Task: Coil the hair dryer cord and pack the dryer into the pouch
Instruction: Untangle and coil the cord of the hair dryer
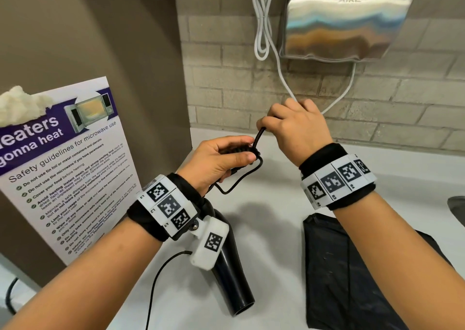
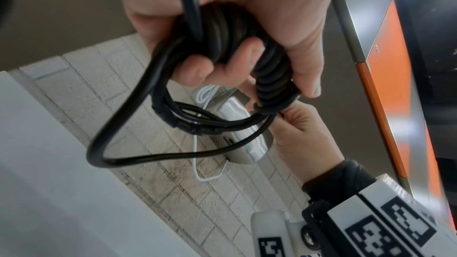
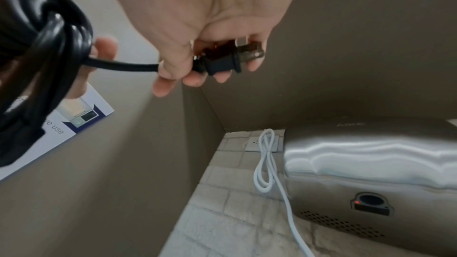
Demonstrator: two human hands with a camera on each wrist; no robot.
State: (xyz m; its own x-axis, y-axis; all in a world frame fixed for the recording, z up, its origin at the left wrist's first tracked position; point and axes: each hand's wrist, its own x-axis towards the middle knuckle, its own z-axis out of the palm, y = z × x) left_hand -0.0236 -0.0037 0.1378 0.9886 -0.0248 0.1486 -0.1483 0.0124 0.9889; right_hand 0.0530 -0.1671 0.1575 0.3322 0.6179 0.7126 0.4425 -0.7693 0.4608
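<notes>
My left hand (image 1: 221, 158) grips a tight bundle of coiled black cord (image 2: 237, 46) above the counter, with one loose loop (image 1: 239, 181) hanging below it. My right hand (image 1: 297, 128) holds the cord's plug (image 3: 222, 58) just right of the bundle, and a short taut stretch of cord (image 1: 259, 136) runs between the hands. The black hair dryer (image 1: 229, 267) lies on the counter under my left wrist, nozzle toward me. A black pouch (image 1: 352, 274) lies flat under my right forearm.
The white counter (image 1: 271, 219) meets a brick wall. A steel hand dryer (image 1: 344, 20) with a white cable (image 1: 261, 23) hangs on that wall. A microwave safety poster (image 1: 68, 158) leans on the brown panel at left. A sink edge (image 1: 458, 209) shows far right.
</notes>
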